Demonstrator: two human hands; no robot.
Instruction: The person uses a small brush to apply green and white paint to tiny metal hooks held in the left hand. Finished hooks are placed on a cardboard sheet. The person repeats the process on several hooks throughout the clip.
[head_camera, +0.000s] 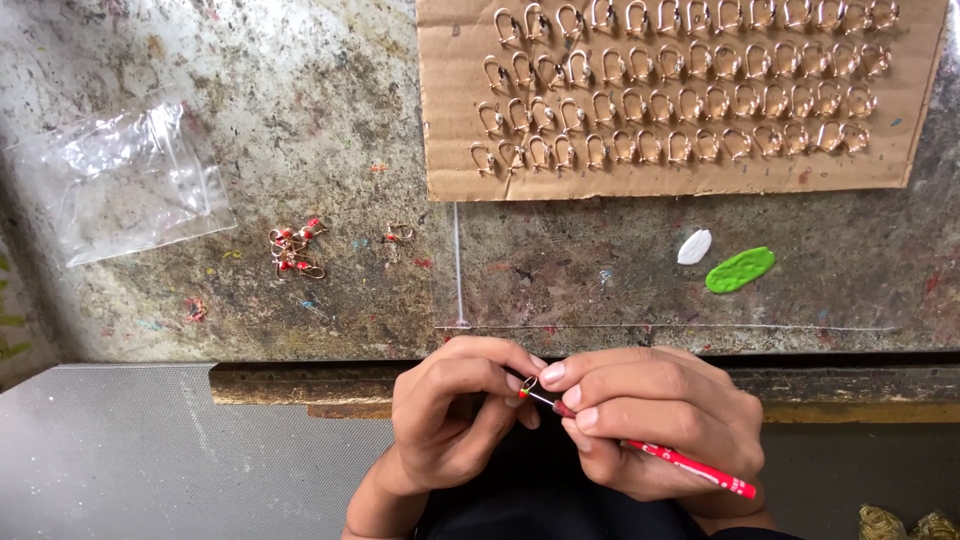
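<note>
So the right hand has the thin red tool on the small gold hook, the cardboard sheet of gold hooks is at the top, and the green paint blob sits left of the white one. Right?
Not quite. In the head view the leaf-shaped green paint blob lies to the right of the smaller white paint blob, not left. The rest holds: the right hand holds the thin red tool to the small gold hook pinched by the left hand, and the brown cardboard sheet of gold hooks is at the top.
</note>
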